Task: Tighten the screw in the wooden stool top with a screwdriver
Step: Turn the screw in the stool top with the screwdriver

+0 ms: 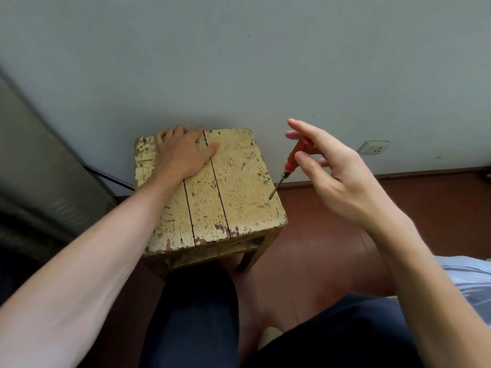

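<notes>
The stool top [233, 181] is plank wood; its cream paint is matt, rough, chipped and flaking to bare brown. The screw [267, 201] is bright metal. The screwdriver [291, 162] has a red plastic handle, slightly glossy, and a dark metal shaft. The floor [425, 203] is red-brown, smooth, with a faint sheen. The wall [239, 62] is matt painted.

Left hand [183, 154] flat on stool top [236, 187]; screwdriver [293, 158] in right hand [337, 181], tip on screw [267, 201].
</notes>
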Tool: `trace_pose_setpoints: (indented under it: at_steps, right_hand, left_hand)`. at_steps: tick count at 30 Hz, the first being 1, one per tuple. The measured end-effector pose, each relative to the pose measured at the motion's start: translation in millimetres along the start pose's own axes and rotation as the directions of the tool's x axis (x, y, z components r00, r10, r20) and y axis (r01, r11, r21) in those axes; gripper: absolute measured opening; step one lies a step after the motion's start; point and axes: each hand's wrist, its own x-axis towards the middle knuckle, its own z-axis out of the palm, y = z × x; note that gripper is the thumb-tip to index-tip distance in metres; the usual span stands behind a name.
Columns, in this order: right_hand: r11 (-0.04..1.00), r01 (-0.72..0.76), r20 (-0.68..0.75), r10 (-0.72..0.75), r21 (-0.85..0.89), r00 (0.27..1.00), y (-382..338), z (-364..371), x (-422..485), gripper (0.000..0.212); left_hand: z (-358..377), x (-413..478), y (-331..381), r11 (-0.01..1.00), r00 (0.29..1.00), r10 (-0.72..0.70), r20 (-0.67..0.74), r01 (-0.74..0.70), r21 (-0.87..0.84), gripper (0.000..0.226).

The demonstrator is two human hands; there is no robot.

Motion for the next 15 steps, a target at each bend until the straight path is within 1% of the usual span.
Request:
trace_pose_setpoints:
  at_steps: [3, 5, 8, 15]
  right_hand:
    - [0.994, 0.024, -0.057, -0.018, 0.106, 0.998, 3, 9, -7, 0.043]
    - [0.993, 0.046, -0.071, -0.038, 0.113, 0.997, 7, 11, -11, 0.040]
    - [0.990, 0.075, -0.099, -0.063, 0.116, 0.993, 13, 9, -13, 0.042]
    - [0.984, 0.072, -0.212, -0.036, 0.165, 0.977, 15, 14, -16, 0.035]
  left_hand:
    - [0, 0, 0, 1.000, 1.000, -0.001, 0.001, 0.001, -0.012, 0.084]
    - [0, 0, 0, 1.000, 1.000, -0.003, -0.001, 0.003, -0.022, 0.083]
    - [0, 0, 0, 1.000, 1.000, -0.008, 0.002, 0.008, -0.019, 0.083]
    - [-2, -1, 2, 1.000, 1.000, -0.008, -0.006, 0.008, -0.020, 0.082]
